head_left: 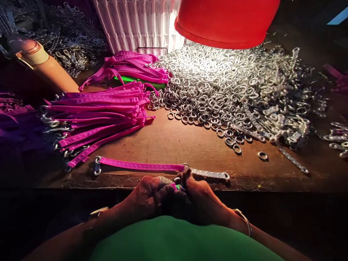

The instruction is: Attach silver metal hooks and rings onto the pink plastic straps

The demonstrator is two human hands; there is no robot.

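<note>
My left hand (150, 194) and my right hand (203, 194) meet at the front edge of the bench, fingers pinched together. Dark wrappings cover some of the fingertips. Small bits of pink and green show between them, but what they grip is mostly hidden. Just beyond lies a pink strap (140, 163), with silvery links (97, 166) at its left end and a ring near my right fingertips. From there a silvery braided strip (210, 173) runs right along the bench edge.
A bundle of pink straps (106, 111) lies at left, with more straps (132, 65) behind. A large heap of silvery rings (215, 79) sits under a red lamp shade (231, 13). One loose ring (262, 156) lies at right. An orange cylindrical object (52, 73) stands at the back left.
</note>
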